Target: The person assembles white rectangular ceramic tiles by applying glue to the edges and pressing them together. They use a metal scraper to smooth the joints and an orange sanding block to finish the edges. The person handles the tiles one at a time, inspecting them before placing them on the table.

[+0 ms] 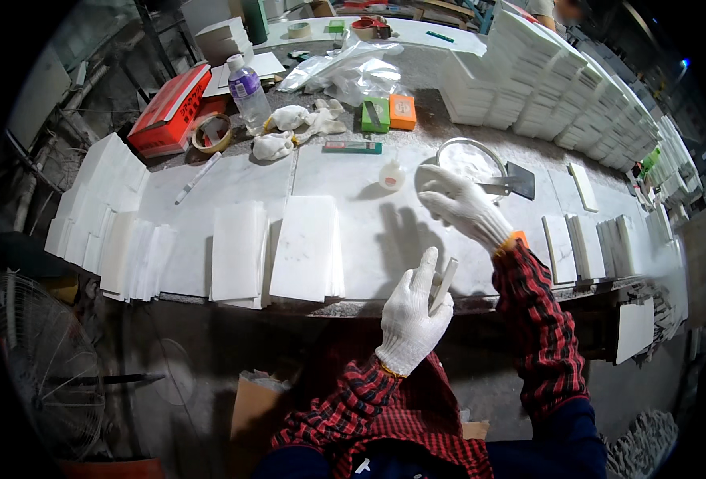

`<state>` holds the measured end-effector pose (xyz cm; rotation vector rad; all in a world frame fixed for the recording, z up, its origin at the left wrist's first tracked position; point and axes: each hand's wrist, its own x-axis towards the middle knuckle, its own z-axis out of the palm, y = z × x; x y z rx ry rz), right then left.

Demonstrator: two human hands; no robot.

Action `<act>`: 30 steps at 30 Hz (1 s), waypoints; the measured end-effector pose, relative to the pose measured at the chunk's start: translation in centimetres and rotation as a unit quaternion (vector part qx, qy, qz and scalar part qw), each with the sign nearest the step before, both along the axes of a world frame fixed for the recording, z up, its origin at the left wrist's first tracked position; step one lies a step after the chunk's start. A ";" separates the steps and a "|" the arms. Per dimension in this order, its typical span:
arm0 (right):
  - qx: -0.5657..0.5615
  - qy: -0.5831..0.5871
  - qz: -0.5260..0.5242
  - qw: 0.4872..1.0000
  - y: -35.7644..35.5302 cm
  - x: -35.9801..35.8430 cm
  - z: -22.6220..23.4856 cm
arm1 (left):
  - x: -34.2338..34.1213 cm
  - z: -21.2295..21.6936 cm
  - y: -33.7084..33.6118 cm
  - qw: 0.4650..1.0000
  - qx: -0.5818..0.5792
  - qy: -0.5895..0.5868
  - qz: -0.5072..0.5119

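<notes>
My left hand [414,321], in a white knit glove, is closed on a thin white tile [446,281] held edge-on near the table's front edge. Farther out and to the right, my right hand [463,204], gloved the same way, has its fingers apart and nothing visible in them. It hovers beside a round metal-rimmed bowl [470,160] of white powder. A scraper with a dark flat blade [521,181] lies across the bowl's near rim, close to my right wrist. Just left of my right fingertips stands a small white squeeze bottle [391,176].
Stacked white tiles [307,247] stand along the front edge, with more tiles [567,249] at right and a tall stack [545,80] behind. A purple-labelled bottle [247,92], used gloves [289,120], small green [375,116] and orange boxes [402,112] sit farther back. A fan [49,367] stands lower left.
</notes>
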<state>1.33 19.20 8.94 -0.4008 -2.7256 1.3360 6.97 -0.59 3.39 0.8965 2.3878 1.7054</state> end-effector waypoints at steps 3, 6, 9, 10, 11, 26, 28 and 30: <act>0.113 0.093 0.033 0.989 -0.2 -3.2 -4.1 | -0.2 0.0 -0.2 1.000 0.004 0.014 0.012; 0.086 0.036 0.034 0.995 -0.6 -5.3 -4.8 | -0.3 -0.6 0.0 0.999 0.026 0.038 0.009; 0.048 0.044 -0.021 0.998 -0.8 -6.1 -5.6 | 0.0 -0.7 0.1 0.999 0.026 0.042 0.008; 0.029 0.031 -0.038 0.998 -0.8 -6.3 -5.9 | 0.1 -0.4 -0.1 1.000 0.013 0.026 0.009; 0.009 0.024 -0.045 0.999 -0.6 -6.1 -5.9 | 0.2 -0.1 0.0 1.000 0.004 0.011 0.005; -0.215 -0.022 -0.111 0.970 1.3 14.9 2.8 | 0.2 -0.3 0.6 0.997 0.016 0.075 0.015; -0.224 -0.029 -0.142 0.964 0.7 17.1 2.8 | 0.2 -0.8 0.7 0.998 0.013 0.059 0.009; -0.229 -0.027 -0.169 0.958 -0.4 18.3 2.5 | 0.0 -0.9 0.5 0.999 0.007 0.047 0.008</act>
